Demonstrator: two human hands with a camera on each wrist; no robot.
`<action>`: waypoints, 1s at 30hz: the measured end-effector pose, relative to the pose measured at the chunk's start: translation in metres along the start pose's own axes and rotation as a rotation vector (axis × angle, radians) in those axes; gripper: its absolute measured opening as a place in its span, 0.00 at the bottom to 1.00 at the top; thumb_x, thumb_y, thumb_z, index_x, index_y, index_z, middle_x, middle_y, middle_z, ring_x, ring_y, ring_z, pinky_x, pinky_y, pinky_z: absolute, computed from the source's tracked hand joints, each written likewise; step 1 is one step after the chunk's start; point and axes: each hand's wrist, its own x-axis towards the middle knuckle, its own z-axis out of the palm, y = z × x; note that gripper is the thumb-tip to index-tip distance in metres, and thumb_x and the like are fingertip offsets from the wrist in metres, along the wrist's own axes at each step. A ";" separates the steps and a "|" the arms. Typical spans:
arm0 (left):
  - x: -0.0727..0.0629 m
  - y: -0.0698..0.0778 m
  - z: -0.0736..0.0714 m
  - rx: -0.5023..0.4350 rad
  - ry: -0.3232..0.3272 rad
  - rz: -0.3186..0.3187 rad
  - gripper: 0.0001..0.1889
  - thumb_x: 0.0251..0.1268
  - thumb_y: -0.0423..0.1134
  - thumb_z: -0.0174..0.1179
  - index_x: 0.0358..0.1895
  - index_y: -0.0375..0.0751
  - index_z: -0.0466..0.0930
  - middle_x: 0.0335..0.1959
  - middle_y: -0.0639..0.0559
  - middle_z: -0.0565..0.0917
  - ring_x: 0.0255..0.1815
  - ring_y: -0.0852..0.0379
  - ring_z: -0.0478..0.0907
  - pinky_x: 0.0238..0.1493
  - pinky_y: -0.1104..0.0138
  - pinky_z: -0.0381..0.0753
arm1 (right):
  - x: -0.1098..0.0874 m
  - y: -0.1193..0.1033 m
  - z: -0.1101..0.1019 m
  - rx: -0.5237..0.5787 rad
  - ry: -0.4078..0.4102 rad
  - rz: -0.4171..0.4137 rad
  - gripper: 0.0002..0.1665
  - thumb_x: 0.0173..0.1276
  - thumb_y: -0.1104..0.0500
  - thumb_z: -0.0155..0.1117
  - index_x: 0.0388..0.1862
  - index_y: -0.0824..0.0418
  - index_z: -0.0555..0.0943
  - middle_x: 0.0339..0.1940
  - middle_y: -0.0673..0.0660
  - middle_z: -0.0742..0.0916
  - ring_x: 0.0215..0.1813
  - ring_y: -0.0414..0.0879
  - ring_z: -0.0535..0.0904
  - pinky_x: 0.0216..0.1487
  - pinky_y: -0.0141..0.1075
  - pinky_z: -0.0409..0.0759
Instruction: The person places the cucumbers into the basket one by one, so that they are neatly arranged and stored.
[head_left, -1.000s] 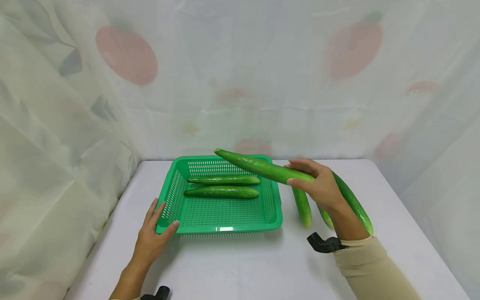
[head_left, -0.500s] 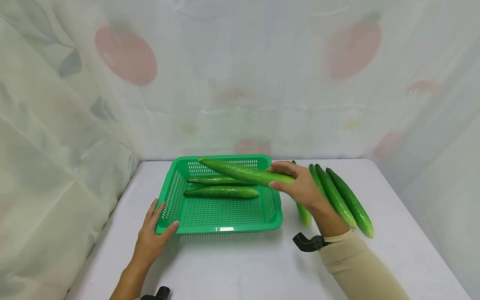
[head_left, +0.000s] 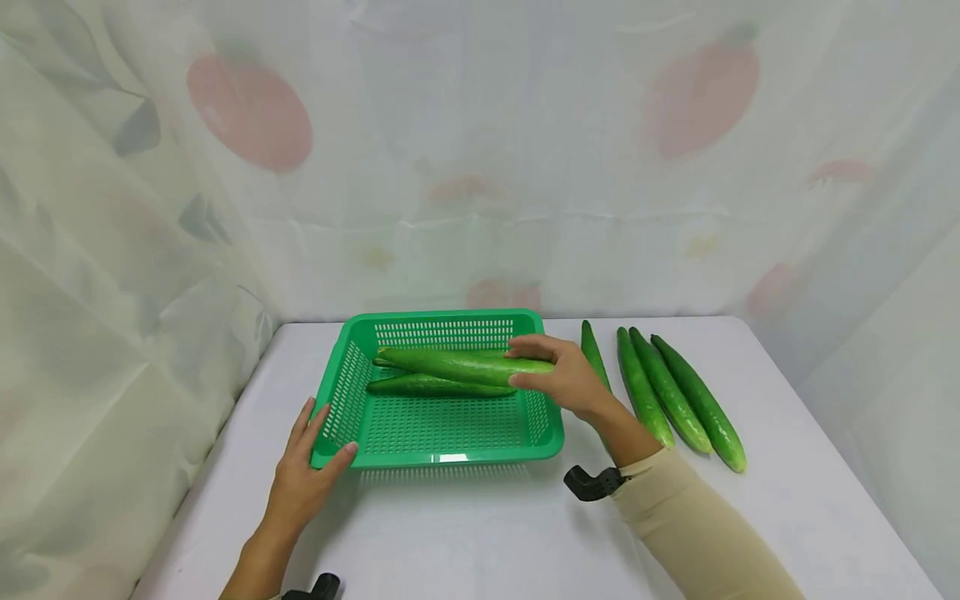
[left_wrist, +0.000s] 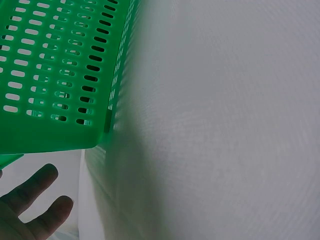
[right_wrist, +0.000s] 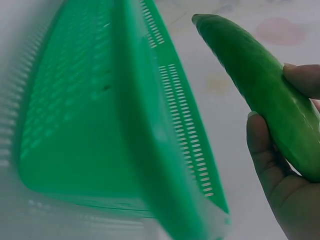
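My right hand (head_left: 562, 379) holds a long green cucumber (head_left: 457, 365) by its right end, thumb on the near side and fingers on the far side. It lies nearly level across the inside of a green plastic basket (head_left: 480, 457), overlapping two other cucumbers there; the front one (head_left: 435, 387) shows best. In the right wrist view, thumb and fingers pinch the cucumber (right_wrist: 260, 70) beside the basket's rim (right_wrist: 150, 130). My left hand (head_left: 296, 483) rests at the basket's front left corner, fingers spread and fairly straight. Two of its fingers (left_wrist: 37, 185) show below the basket wall (left_wrist: 65, 135).
Right of the basket, three cucumbers (head_left: 678, 396) lie side by side on the white table (head_left: 480, 533). Another cucumber (head_left: 592, 350) lies nearer the basket, partly behind my right hand. A printed curtain (head_left: 465, 167) hangs along the back.
My right hand has carried the cucumber left and lowered it into the basket, turning it from slanted to nearly level. My left hand has stayed at the corner.
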 end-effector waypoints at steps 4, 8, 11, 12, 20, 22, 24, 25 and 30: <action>0.000 0.000 0.000 0.008 0.003 -0.001 0.40 0.64 0.49 0.64 0.76 0.50 0.55 0.78 0.53 0.45 0.74 0.39 0.45 0.57 0.34 0.58 | 0.004 0.008 0.006 -0.005 -0.035 0.029 0.29 0.59 0.61 0.74 0.60 0.59 0.78 0.51 0.56 0.85 0.57 0.50 0.77 0.49 0.44 0.79; 0.000 0.001 0.000 0.013 0.005 -0.001 0.40 0.64 0.49 0.64 0.76 0.50 0.55 0.78 0.56 0.45 0.74 0.39 0.46 0.57 0.34 0.58 | 0.006 0.014 0.012 -0.048 -0.065 0.072 0.28 0.59 0.60 0.74 0.59 0.56 0.79 0.50 0.53 0.85 0.57 0.47 0.77 0.50 0.44 0.78; 0.000 0.002 0.000 0.007 0.004 -0.002 0.40 0.64 0.49 0.65 0.76 0.50 0.55 0.78 0.56 0.45 0.74 0.40 0.46 0.58 0.34 0.58 | 0.007 0.017 0.015 -0.069 -0.087 0.098 0.28 0.59 0.60 0.74 0.59 0.54 0.79 0.50 0.51 0.85 0.56 0.46 0.77 0.50 0.44 0.77; 0.000 0.002 0.000 0.006 0.004 -0.002 0.40 0.64 0.49 0.65 0.76 0.50 0.55 0.78 0.55 0.45 0.74 0.40 0.46 0.58 0.34 0.58 | 0.007 0.018 0.016 -0.070 -0.096 0.101 0.28 0.59 0.60 0.74 0.60 0.54 0.79 0.50 0.52 0.85 0.57 0.47 0.77 0.50 0.44 0.77; 0.000 0.001 -0.001 0.000 0.006 -0.006 0.41 0.63 0.49 0.65 0.76 0.50 0.55 0.78 0.53 0.46 0.74 0.40 0.45 0.57 0.34 0.58 | 0.007 -0.009 0.025 -0.121 -0.148 0.113 0.28 0.62 0.67 0.70 0.62 0.65 0.76 0.54 0.65 0.82 0.59 0.58 0.74 0.50 0.46 0.77; 0.000 0.001 -0.001 -0.003 0.006 -0.006 0.41 0.63 0.49 0.65 0.76 0.50 0.55 0.78 0.52 0.46 0.74 0.40 0.45 0.57 0.34 0.57 | 0.009 -0.006 0.027 -0.129 -0.158 0.113 0.28 0.62 0.68 0.69 0.62 0.66 0.75 0.54 0.67 0.82 0.59 0.60 0.74 0.49 0.45 0.77; 0.000 0.001 -0.001 -0.007 0.004 -0.007 0.41 0.63 0.49 0.65 0.76 0.50 0.55 0.78 0.54 0.46 0.74 0.40 0.45 0.57 0.33 0.57 | 0.014 0.005 0.028 -0.131 -0.166 0.118 0.29 0.61 0.68 0.69 0.63 0.65 0.75 0.55 0.67 0.81 0.59 0.58 0.75 0.49 0.45 0.77; 0.000 0.001 -0.001 -0.008 0.003 -0.008 0.41 0.63 0.49 0.65 0.76 0.51 0.55 0.78 0.55 0.45 0.74 0.40 0.45 0.57 0.33 0.57 | 0.016 0.012 0.028 -0.130 -0.167 0.118 0.30 0.61 0.68 0.70 0.63 0.65 0.75 0.55 0.67 0.81 0.59 0.58 0.75 0.48 0.45 0.77; -0.001 0.002 -0.001 -0.009 -0.001 -0.011 0.41 0.63 0.49 0.65 0.76 0.51 0.55 0.78 0.54 0.45 0.74 0.39 0.46 0.56 0.33 0.57 | 0.021 0.027 0.030 -0.143 -0.162 0.125 0.30 0.60 0.64 0.72 0.62 0.61 0.76 0.54 0.61 0.83 0.58 0.53 0.76 0.46 0.44 0.78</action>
